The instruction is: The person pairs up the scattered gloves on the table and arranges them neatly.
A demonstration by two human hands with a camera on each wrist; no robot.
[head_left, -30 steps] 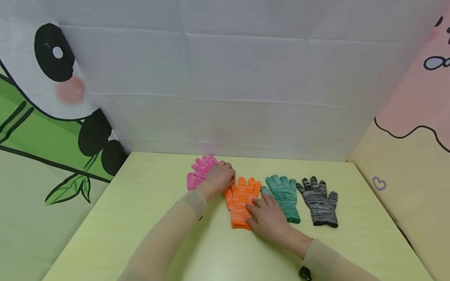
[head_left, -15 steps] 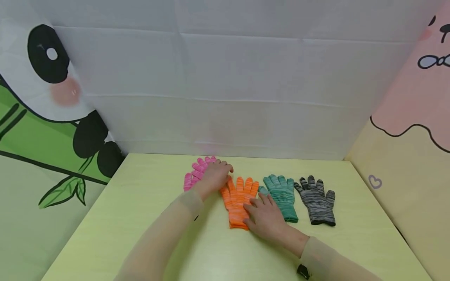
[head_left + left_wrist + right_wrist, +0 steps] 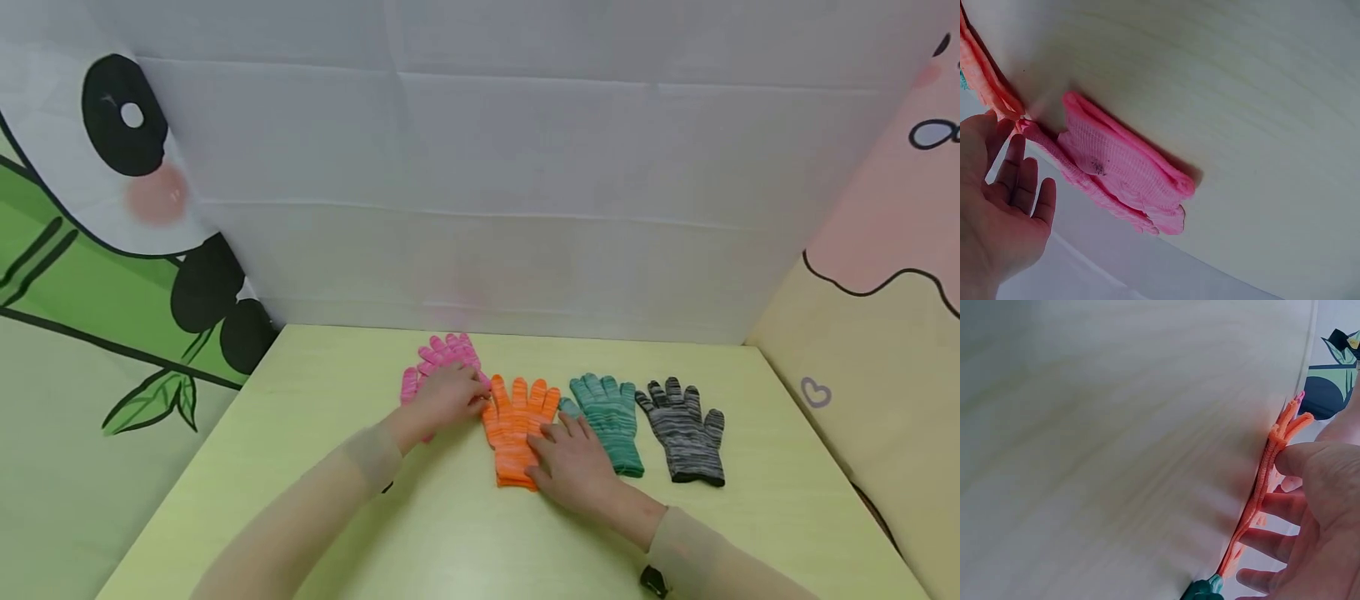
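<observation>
A pink striped knit glove [image 3: 452, 350] lies at the back left, its lower part hidden under my left hand [image 3: 448, 395]. That hand hovers close over it with loosely bent fingers, the fingertips near the edge of the orange glove [image 3: 512, 442]. In the left wrist view the pink glove's cuff [image 3: 1122, 150] shows a dark mark, and nothing sits between my left fingers [image 3: 1025, 187]. My right hand [image 3: 576, 468] rests its spread fingers on the right side of the orange glove, as the right wrist view also shows along the orange fabric [image 3: 1260, 481].
Right of the orange glove lie a green striped glove [image 3: 617, 429], partly behind my right hand, and a grey-and-black glove [image 3: 684, 437]. All lie flat in a row on the pale yellow table [image 3: 300, 433]. A white back wall [image 3: 480, 208] and printed side panels enclose it.
My left hand has drawn back toward the near left from beside the orange glove's fingertips, uncovering more of the pink glove's fingers. My right hand stays on the orange glove.
</observation>
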